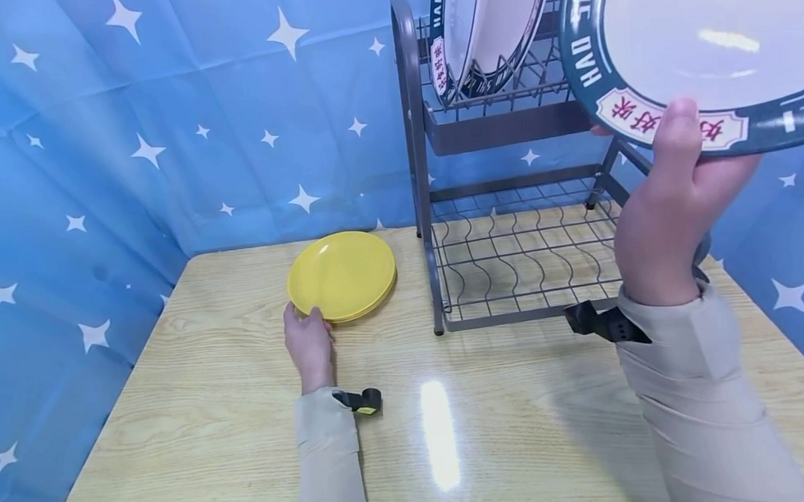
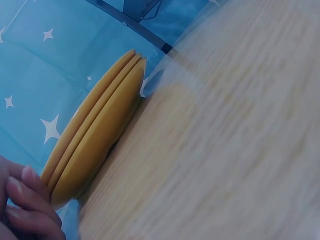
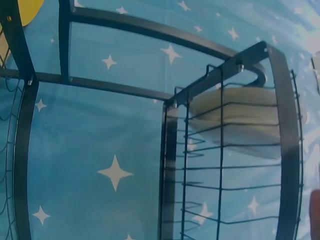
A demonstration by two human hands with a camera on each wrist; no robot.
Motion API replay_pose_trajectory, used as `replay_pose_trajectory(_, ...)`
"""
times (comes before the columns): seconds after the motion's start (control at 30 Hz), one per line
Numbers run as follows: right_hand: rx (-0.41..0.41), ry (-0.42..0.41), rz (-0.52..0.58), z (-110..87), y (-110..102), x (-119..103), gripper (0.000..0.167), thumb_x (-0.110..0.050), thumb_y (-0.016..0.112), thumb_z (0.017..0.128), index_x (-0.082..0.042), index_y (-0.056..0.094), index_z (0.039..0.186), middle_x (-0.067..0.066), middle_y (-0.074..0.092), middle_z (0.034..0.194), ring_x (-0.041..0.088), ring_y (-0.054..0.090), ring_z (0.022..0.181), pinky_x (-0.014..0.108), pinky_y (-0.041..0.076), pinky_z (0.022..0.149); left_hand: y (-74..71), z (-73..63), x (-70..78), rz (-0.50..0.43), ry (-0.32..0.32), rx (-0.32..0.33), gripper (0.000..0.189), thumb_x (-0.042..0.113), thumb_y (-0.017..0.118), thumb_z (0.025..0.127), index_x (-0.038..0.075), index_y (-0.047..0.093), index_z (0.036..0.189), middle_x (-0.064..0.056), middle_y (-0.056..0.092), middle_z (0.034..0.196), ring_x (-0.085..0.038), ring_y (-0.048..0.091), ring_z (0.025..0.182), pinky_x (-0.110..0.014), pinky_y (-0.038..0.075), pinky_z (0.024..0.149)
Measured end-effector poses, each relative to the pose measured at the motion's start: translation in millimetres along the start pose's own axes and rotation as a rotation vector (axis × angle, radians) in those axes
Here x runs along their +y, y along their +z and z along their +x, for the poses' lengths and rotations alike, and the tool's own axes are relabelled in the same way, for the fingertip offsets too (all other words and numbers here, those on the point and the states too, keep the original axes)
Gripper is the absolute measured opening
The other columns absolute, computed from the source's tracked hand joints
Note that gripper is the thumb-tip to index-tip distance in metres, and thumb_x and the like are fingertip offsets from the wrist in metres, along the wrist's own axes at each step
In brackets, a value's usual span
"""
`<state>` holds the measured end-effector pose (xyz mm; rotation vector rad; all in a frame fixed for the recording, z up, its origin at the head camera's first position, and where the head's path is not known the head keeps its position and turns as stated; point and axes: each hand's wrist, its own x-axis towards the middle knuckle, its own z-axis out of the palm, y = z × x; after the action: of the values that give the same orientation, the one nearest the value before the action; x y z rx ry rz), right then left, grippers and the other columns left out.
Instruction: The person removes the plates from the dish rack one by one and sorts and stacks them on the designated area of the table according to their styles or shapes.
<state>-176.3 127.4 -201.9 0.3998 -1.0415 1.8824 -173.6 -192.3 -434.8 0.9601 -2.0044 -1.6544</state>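
A stack of yellow plates (image 1: 341, 276) sits on the table left of the rack; the left wrist view shows the stacked rims of the plates (image 2: 97, 125) edge-on. My left hand (image 1: 308, 349) pinches the stack's near left edge, thumb at the top rim; its curled fingers (image 2: 30, 200) show at that edge. High on the right, my right hand (image 1: 663, 217) grips a white plate (image 1: 697, 58) with a dark green lettered rim, thumb over the front of the rim. This plate is raised before the rack's upper tier and runs out of the frame.
A dark two-tier dish rack (image 1: 504, 130) stands at the back right. White plates with green rims (image 1: 507, 37) stand upright in its upper tier, seen from below as pale plates (image 3: 240, 120). The lower wire shelf (image 1: 526, 253) sits near the table. A blue starred curtain (image 1: 233, 86) hangs behind.
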Motion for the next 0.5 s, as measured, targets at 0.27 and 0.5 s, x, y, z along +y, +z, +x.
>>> replay_pose_trajectory(0.27,-0.02,0.025,0.12,-20.0,-8,0,0.032,0.002,0.044,0.084,0.006,0.041,0.116,0.031,0.052,0.099,0.04,0.056,0.084,0.041,0.05,0.067,-0.6,1.5,0.9,-0.016,-0.002,0.015,0.054,0.02,0.044,0.09,0.015,0.024,0.14,-0.003,0.05,0.066,-0.013,0.047,0.052,-0.024,0.037,0.044)
replay_pose_trajectory(0.5,0.08,0.062,0.299,-33.2,-24,5,0.037,0.002,0.049,0.082,0.008,0.038,0.117,0.033,0.046,0.1,0.044,0.054,0.086,0.044,0.051,0.06,-0.3,1.5,-0.8,-0.018,0.045,0.022,0.053,0.018,0.044,0.09,0.01,0.025,0.139,-0.002,0.05,0.062,-0.014,0.046,0.048,-0.025,0.037,0.042)
